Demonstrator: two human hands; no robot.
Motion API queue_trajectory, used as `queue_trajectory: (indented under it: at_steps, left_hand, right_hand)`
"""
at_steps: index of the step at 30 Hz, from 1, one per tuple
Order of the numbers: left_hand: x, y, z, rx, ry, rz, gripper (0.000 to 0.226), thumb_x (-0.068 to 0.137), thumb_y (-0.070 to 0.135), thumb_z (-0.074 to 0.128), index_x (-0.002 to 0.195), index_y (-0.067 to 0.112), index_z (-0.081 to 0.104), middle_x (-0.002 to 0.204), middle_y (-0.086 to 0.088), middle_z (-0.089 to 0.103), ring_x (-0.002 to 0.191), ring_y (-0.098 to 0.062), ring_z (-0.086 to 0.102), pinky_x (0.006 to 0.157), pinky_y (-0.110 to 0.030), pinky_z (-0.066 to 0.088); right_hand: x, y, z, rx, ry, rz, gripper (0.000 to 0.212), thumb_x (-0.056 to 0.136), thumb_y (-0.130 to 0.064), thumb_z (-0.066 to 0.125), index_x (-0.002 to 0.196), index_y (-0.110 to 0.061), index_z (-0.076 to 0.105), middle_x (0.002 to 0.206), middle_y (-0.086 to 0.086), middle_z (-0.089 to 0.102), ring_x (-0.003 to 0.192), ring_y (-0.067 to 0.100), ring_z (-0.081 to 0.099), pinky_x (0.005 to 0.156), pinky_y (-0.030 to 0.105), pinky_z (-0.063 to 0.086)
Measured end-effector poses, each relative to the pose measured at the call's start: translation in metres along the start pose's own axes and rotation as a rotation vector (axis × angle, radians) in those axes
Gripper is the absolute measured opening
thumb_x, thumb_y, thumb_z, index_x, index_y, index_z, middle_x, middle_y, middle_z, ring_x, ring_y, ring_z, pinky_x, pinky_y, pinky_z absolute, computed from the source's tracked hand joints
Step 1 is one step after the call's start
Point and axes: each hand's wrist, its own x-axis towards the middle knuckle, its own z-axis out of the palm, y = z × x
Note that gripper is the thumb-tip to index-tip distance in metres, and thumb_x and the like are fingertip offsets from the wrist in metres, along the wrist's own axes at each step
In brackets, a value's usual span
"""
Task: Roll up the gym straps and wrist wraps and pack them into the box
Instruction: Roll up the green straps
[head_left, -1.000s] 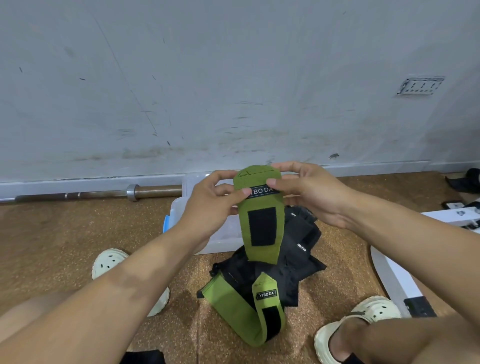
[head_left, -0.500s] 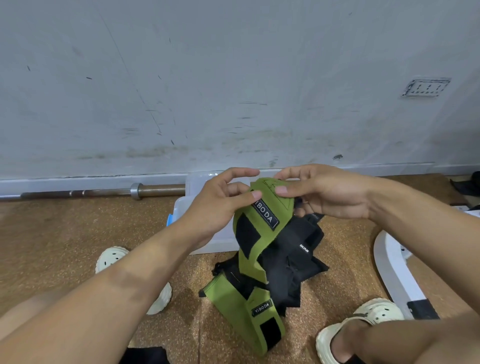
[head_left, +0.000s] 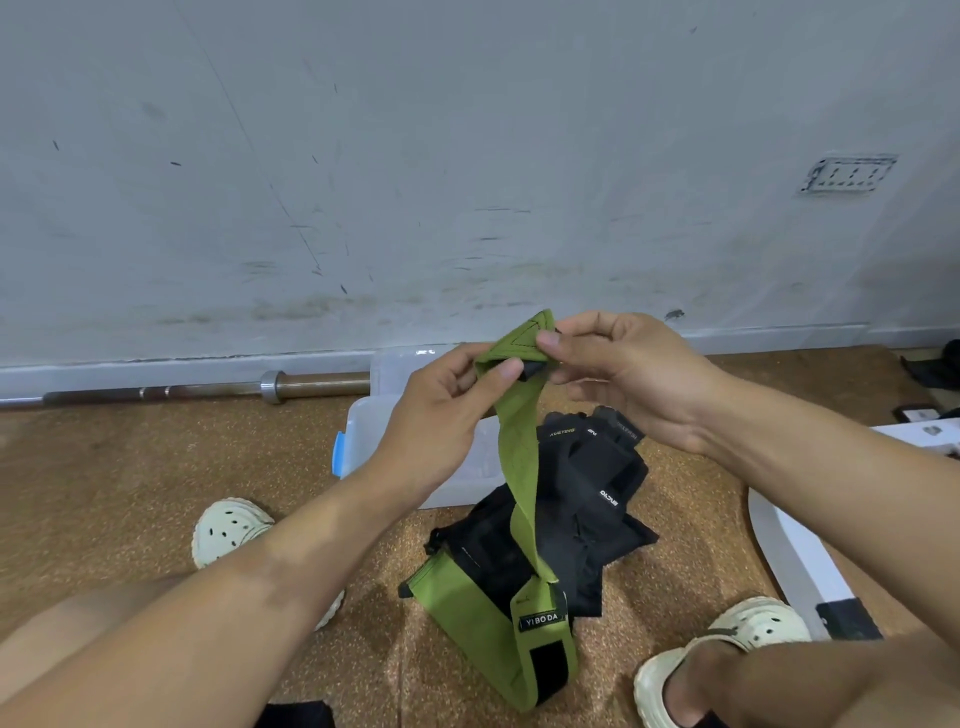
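Observation:
A green wrist wrap (head_left: 517, 457) hangs in the air in front of me, its top end folded over. My left hand (head_left: 441, 415) pinches that end from the left with thumb and fingers. My right hand (head_left: 623, 374) pinches it from the right. The wrap's lower length drops onto a pile of black straps and wraps (head_left: 571, 509) on the floor. A second green wrap (head_left: 493, 634) labelled YIBODA lies at the front of the pile. Behind my left hand sits a clear plastic box (head_left: 363, 441) with a blue latch, mostly hidden.
A barbell (head_left: 208, 389) lies along the grey wall at the left. Cream clogs are on my feet at left (head_left: 228, 530) and right (head_left: 727, 654). A white frame (head_left: 800, 561) lies on the brown floor at the right.
The wrap's top end has twisted and folded over; its label and black patch no longer face me. Both hands stay at the top end, and the strap now hangs longer and narrower.

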Motion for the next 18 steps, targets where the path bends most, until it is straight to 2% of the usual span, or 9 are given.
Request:
queue_trajectory:
  at_steps: [3,6,8,10,12,13,15,18]
  left_hand:
    - [0.0005,0.0024,-0.0021,-0.04,-0.05,-0.034,0.039,0.092,0.028,0.063,0.126,0.009,0.066,0.117,-0.006,0.076,0.11,-0.019,0.072,0.096,-0.033,0.056]
    - [0.0,0.0051,-0.003,-0.079,-0.089,-0.072,0.032,0.1,0.018,0.057,0.129,0.007,0.065,0.12,-0.006,0.075,0.111,-0.018,0.071,0.092,-0.03,0.057]
    - [-0.0006,0.0063,-0.003,-0.079,-0.096,-0.094,0.029,0.102,0.018,0.055,0.126,0.007,0.067,0.119,-0.007,0.075,0.109,-0.019,0.072,0.095,-0.033,0.057]
    - [-0.0018,0.0063,-0.0017,-0.07,-0.098,-0.116,0.025,0.103,0.02,0.053,0.119,0.01,0.07,0.115,-0.009,0.077,0.105,-0.02,0.073,0.092,-0.031,0.058]
    - [-0.0032,0.0047,0.0003,-0.058,-0.103,-0.142,0.025,0.104,0.022,0.052,0.116,0.011,0.071,0.112,-0.01,0.077,0.101,-0.021,0.074,0.089,-0.03,0.058]
    - [-0.004,0.0035,0.001,-0.046,-0.106,-0.152,0.026,0.105,0.022,0.051,0.116,0.012,0.071,0.111,-0.01,0.077,0.101,-0.021,0.074,0.088,-0.03,0.059]
    - [-0.0058,0.0015,0.002,-0.021,-0.111,-0.164,0.027,0.106,0.024,0.05,0.118,0.013,0.071,0.11,-0.009,0.078,0.1,-0.021,0.075,0.087,-0.029,0.059]
    - [-0.0079,-0.0002,0.0032,0.0,-0.124,-0.176,0.026,0.106,0.024,0.05,0.119,0.015,0.07,0.108,-0.006,0.079,0.1,-0.02,0.075,0.086,-0.028,0.058]
  right_hand:
    - [0.0001,0.0019,-0.0031,-0.361,0.182,-0.193,0.055,0.053,-0.043,0.089,0.098,-0.017,0.07,0.09,0.001,0.066,0.073,0.01,0.058,0.069,0.023,0.053]
    - [-0.0007,0.0014,-0.0041,-0.498,0.136,-0.283,0.059,0.057,-0.048,0.085,0.109,-0.027,0.067,0.098,-0.002,0.065,0.082,0.008,0.059,0.072,0.012,0.051]
    - [-0.0004,0.0022,-0.004,-0.514,0.051,-0.281,0.052,0.062,-0.046,0.083,0.11,-0.029,0.071,0.086,0.005,0.056,0.077,0.014,0.051,0.073,0.019,0.048]
    - [-0.0001,0.0035,-0.0049,-0.525,0.012,-0.306,0.049,0.063,-0.048,0.085,0.108,-0.03,0.073,0.079,0.012,0.049,0.073,0.019,0.045,0.072,0.032,0.045]
    - [0.001,0.0046,-0.0079,-0.59,0.004,-0.324,0.051,0.061,-0.053,0.087,0.107,-0.034,0.075,0.079,0.022,0.058,0.07,0.022,0.048,0.068,0.04,0.047]
    - [0.0004,0.0035,-0.0091,-0.63,-0.004,-0.327,0.05,0.061,-0.053,0.087,0.107,-0.036,0.075,0.079,0.022,0.063,0.066,0.019,0.051,0.065,0.037,0.048]
    - [-0.0025,-0.0006,-0.0105,-0.686,-0.032,-0.322,0.048,0.064,-0.043,0.089,0.109,-0.035,0.076,0.08,0.007,0.072,0.054,0.007,0.055,0.059,0.022,0.05]
    - [-0.0045,-0.0027,-0.0109,-0.832,-0.055,-0.353,0.049,0.067,-0.037,0.091,0.113,-0.031,0.076,0.105,-0.013,0.075,0.053,-0.003,0.061,0.064,0.014,0.054]
